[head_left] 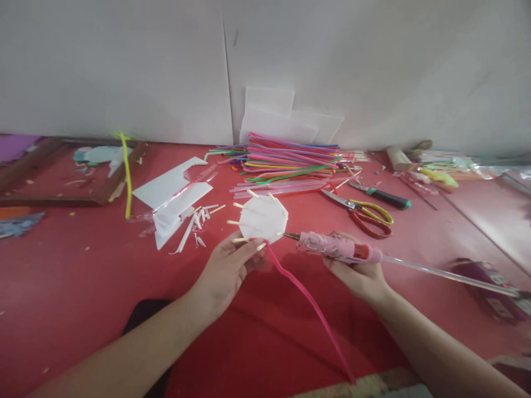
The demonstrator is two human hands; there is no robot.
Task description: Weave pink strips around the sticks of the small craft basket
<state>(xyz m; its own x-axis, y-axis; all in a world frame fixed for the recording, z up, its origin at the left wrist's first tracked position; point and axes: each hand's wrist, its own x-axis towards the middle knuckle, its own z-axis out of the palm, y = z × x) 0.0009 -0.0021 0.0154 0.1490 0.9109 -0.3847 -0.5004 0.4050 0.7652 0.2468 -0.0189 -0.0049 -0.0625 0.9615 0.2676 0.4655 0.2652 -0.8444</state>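
Observation:
My left hand [230, 269] is closed on the near edge of a white octagonal foam piece [263, 219] that has several short wooden sticks poking out around its rim. A long pink straw [309, 301] runs from that edge down towards me. My right hand [357, 271] grips a pink glue gun [338, 247] lying sideways, its metal nozzle pointing left at the right edge of the white piece. A clear glue stick [443, 274] sticks out of the back of the gun to the right.
A pile of coloured straws [290, 160] lies behind the white piece, with white sheets [286, 119] leaning on the wall. Scissors [365, 213] and a green-handled cutter [384, 195] lie to the right. White foam offcuts [174, 202] and a wooden tray [62, 171] are on the left of the red table.

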